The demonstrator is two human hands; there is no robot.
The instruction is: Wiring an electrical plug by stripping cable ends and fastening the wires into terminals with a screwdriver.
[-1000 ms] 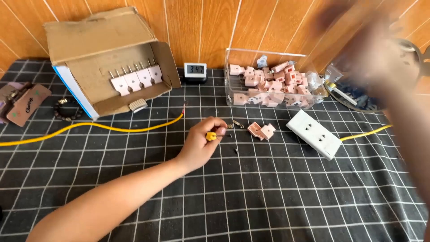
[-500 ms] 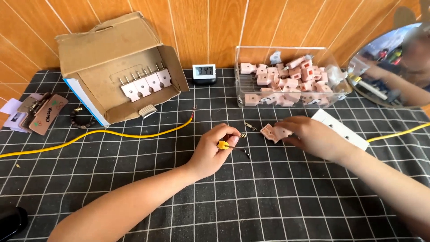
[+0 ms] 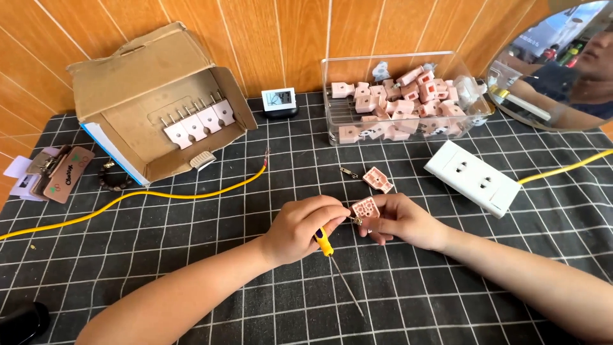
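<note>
My left hand [image 3: 299, 228] grips a small yellow-handled screwdriver [image 3: 324, 242], its thin shaft pointing toward me over the black grid mat. My right hand [image 3: 401, 222] pinches a pink plug half [image 3: 366, 207] with its open side up. Both hands meet at the middle of the table, and a small screw sits between the fingertips against the plug half. A second pink plug half [image 3: 378, 179] lies on the mat just beyond my hands, with a little metal piece [image 3: 347, 171] to its left.
A clear bin [image 3: 408, 134] of several pink plug parts stands at the back. An open cardboard box [image 3: 156, 105] with plug pieces is back left. A yellow cable [image 3: 147, 197], a white socket block [image 3: 472, 177], a small clock [image 3: 279, 101] and a round mirror [image 3: 555, 64] surround them.
My right hand came down from the upper right, took a pink plug half off the mat and brought it to my left hand. The left hand shifted slightly toward it with the screwdriver.
</note>
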